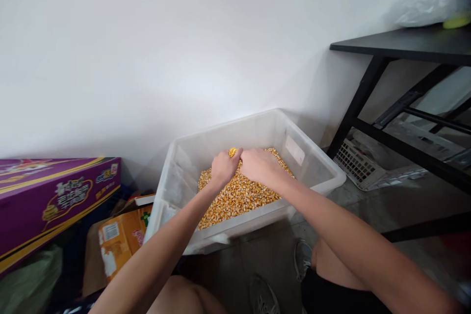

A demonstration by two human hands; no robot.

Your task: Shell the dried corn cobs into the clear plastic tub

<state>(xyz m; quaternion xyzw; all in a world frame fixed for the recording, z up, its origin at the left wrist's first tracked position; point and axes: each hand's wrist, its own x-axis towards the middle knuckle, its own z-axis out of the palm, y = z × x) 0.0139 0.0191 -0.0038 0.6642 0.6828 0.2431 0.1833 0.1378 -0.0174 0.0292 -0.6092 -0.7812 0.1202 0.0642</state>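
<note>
A clear plastic tub (312, 176) on the floor holds a heap of loose yellow corn kernels (239, 196). Both my hands are inside it, above the heap. My left hand (222, 167) and my right hand (259, 164) are closed round a corn cob (233, 151). Only the cob's yellow end shows between my fingers; the rest is hidden in my grip. My forearms reach in over the tub's near rim.
A purple carton (51, 196) and an orange box (121, 238) lie at the left of the tub. A black table (405, 44) with a plastic bag (427, 5) on top stands at the right, a white crate (360, 164) under it. My knees and shoes (301, 255) are below.
</note>
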